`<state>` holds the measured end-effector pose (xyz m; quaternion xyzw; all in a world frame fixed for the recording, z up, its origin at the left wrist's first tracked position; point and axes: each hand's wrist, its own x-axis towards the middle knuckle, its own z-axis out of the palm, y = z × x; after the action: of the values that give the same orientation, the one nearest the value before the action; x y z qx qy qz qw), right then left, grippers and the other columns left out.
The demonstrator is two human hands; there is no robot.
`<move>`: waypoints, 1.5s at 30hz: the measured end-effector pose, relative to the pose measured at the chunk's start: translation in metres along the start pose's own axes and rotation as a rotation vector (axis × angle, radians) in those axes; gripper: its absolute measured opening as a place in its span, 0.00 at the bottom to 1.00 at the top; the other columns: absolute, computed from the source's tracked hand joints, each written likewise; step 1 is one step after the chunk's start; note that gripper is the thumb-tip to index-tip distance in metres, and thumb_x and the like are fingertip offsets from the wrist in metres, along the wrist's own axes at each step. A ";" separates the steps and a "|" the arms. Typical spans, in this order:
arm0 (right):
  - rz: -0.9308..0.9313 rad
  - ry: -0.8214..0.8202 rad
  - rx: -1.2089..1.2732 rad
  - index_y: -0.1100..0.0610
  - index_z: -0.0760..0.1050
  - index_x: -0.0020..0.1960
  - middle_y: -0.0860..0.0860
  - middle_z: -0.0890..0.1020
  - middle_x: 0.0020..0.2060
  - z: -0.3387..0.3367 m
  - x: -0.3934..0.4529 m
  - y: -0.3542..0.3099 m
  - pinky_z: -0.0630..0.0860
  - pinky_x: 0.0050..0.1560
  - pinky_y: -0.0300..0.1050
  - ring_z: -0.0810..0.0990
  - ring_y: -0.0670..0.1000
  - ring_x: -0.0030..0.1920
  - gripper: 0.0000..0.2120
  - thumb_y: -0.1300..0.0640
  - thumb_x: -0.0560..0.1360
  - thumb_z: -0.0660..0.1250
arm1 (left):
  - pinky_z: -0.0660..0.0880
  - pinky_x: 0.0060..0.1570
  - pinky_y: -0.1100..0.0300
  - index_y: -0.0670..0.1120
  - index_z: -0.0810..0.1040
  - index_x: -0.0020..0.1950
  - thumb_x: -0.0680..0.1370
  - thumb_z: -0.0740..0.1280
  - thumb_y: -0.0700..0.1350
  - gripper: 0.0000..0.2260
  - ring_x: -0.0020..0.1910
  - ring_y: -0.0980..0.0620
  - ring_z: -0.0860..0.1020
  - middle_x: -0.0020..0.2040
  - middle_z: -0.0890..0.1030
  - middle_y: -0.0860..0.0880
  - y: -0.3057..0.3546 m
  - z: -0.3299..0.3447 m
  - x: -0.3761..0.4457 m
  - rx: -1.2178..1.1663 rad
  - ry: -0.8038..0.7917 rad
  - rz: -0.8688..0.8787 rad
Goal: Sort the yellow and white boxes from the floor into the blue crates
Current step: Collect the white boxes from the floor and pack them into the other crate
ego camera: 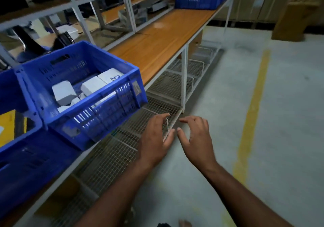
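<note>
Wooden bench beside concrete floor

Wooden-topped bench, wire mesh shelf beneath, yellow floor line.

Not much to read here, honestly. The only print I can pick out is some dark blue lettering on the top face of one white box sitting in the blue crate on the counter; it looks like "CR" or similar, seen at an angle and cut off by the crate rim, so I can't make out the full word. There's a small greyish label on the crate's near wall and another worn label patch lower on its front corner, but both are too blurry to read anything off them.
</note>
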<state>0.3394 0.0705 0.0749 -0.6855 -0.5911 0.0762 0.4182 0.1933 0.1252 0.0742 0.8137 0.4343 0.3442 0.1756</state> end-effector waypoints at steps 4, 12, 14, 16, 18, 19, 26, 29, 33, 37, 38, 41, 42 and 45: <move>0.071 0.028 -0.036 0.52 0.76 0.60 0.48 0.76 0.56 -0.020 -0.045 0.004 0.65 0.63 0.38 0.70 0.48 0.61 0.17 0.48 0.75 0.62 | 0.66 0.65 0.66 0.45 0.71 0.72 0.78 0.65 0.54 0.25 0.66 0.53 0.72 0.66 0.75 0.50 0.018 0.009 -0.027 -0.009 -0.079 0.058; 0.261 0.118 -0.173 0.54 0.75 0.66 0.50 0.76 0.63 -0.049 -0.161 0.001 0.66 0.69 0.46 0.68 0.51 0.67 0.18 0.53 0.77 0.67 | 0.65 0.72 0.56 0.42 0.69 0.74 0.78 0.66 0.55 0.28 0.71 0.49 0.69 0.71 0.74 0.45 0.045 0.019 -0.109 -0.057 -0.165 0.156; 0.293 0.123 -0.208 0.54 0.75 0.66 0.51 0.76 0.63 -0.055 -0.196 -0.003 0.65 0.69 0.47 0.69 0.52 0.67 0.18 0.53 0.77 0.67 | 0.61 0.71 0.61 0.41 0.70 0.73 0.78 0.65 0.55 0.27 0.69 0.49 0.69 0.70 0.75 0.44 0.053 0.021 -0.134 -0.091 -0.188 0.185; 0.331 0.137 -0.245 0.55 0.75 0.65 0.52 0.76 0.63 -0.064 -0.231 -0.005 0.65 0.68 0.46 0.69 0.53 0.66 0.18 0.52 0.77 0.67 | 0.60 0.70 0.64 0.41 0.71 0.72 0.78 0.64 0.55 0.26 0.69 0.49 0.70 0.69 0.75 0.45 0.064 0.024 -0.159 -0.114 -0.224 0.200; 0.381 0.143 -0.269 0.54 0.75 0.66 0.51 0.76 0.63 -0.075 -0.267 -0.008 0.66 0.68 0.47 0.68 0.52 0.66 0.18 0.52 0.77 0.67 | 0.62 0.69 0.62 0.43 0.71 0.72 0.79 0.67 0.53 0.24 0.69 0.48 0.72 0.68 0.75 0.46 0.075 0.027 -0.186 -0.129 -0.270 0.204; 0.404 0.148 -0.282 0.54 0.74 0.66 0.51 0.76 0.63 -0.082 -0.283 -0.009 0.66 0.68 0.47 0.68 0.52 0.66 0.18 0.52 0.77 0.67 | 0.64 0.68 0.61 0.43 0.71 0.71 0.79 0.69 0.52 0.24 0.68 0.48 0.72 0.68 0.75 0.46 0.081 0.029 -0.199 -0.142 -0.293 0.207; 0.559 0.199 -0.318 0.54 0.73 0.67 0.51 0.75 0.63 -0.124 -0.386 -0.006 0.69 0.67 0.49 0.68 0.52 0.66 0.19 0.51 0.77 0.67 | 0.66 0.64 0.62 0.46 0.69 0.73 0.79 0.69 0.51 0.24 0.69 0.52 0.70 0.69 0.74 0.50 0.133 0.049 -0.282 -0.201 -0.466 0.274; 0.599 0.217 -0.318 0.54 0.73 0.67 0.51 0.75 0.63 -0.139 -0.422 0.000 0.69 0.67 0.48 0.68 0.52 0.66 0.19 0.51 0.77 0.67 | 0.67 0.63 0.62 0.46 0.69 0.73 0.79 0.69 0.51 0.24 0.68 0.52 0.70 0.68 0.74 0.50 0.155 0.062 -0.310 -0.204 -0.529 0.313; 0.661 0.229 -0.316 0.54 0.73 0.67 0.51 0.75 0.63 -0.165 -0.461 0.017 0.69 0.67 0.49 0.68 0.52 0.66 0.19 0.51 0.77 0.67 | 0.66 0.62 0.62 0.45 0.69 0.73 0.80 0.69 0.51 0.24 0.68 0.52 0.70 0.68 0.74 0.50 0.187 0.085 -0.340 -0.192 -0.598 0.337; 0.721 0.245 -0.300 0.54 0.73 0.67 0.50 0.74 0.64 -0.201 -0.497 0.042 0.68 0.67 0.47 0.67 0.51 0.67 0.19 0.51 0.77 0.67 | 0.66 0.62 0.62 0.45 0.69 0.73 0.80 0.68 0.51 0.24 0.68 0.51 0.71 0.68 0.74 0.49 0.226 0.117 -0.366 -0.180 -0.661 0.341; 0.728 0.239 -0.297 0.54 0.73 0.67 0.50 0.74 0.64 -0.210 -0.506 0.051 0.68 0.67 0.47 0.67 0.51 0.67 0.19 0.51 0.77 0.67 | 0.66 0.62 0.62 0.45 0.69 0.73 0.80 0.68 0.52 0.24 0.68 0.51 0.71 0.68 0.74 0.50 0.237 0.126 -0.373 -0.171 -0.674 0.337; 0.742 0.215 -0.283 0.54 0.73 0.67 0.50 0.74 0.64 -0.239 -0.533 0.078 0.68 0.68 0.47 0.66 0.50 0.67 0.19 0.51 0.77 0.66 | 0.66 0.61 0.63 0.45 0.69 0.73 0.80 0.68 0.52 0.24 0.68 0.51 0.71 0.68 0.74 0.50 0.269 0.153 -0.395 -0.150 -0.700 0.305; 0.745 0.209 -0.272 0.54 0.73 0.67 0.50 0.74 0.64 -0.248 -0.541 0.088 0.68 0.68 0.47 0.66 0.49 0.67 0.19 0.51 0.77 0.66 | 0.65 0.61 0.64 0.45 0.69 0.73 0.80 0.68 0.51 0.24 0.68 0.51 0.71 0.68 0.74 0.50 0.280 0.162 -0.402 -0.145 -0.706 0.297; 0.754 0.172 -0.243 0.54 0.73 0.67 0.49 0.74 0.64 -0.269 -0.559 0.121 0.68 0.66 0.45 0.67 0.49 0.66 0.18 0.52 0.78 0.66 | 0.66 0.62 0.63 0.45 0.70 0.73 0.80 0.68 0.50 0.23 0.68 0.51 0.71 0.68 0.74 0.50 0.306 0.195 -0.421 -0.127 -0.718 0.260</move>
<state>0.4284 -0.5419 -0.0515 -0.9026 -0.2657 0.0962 0.3248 0.3495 -0.3926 -0.0550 0.9182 0.2161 0.0831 0.3215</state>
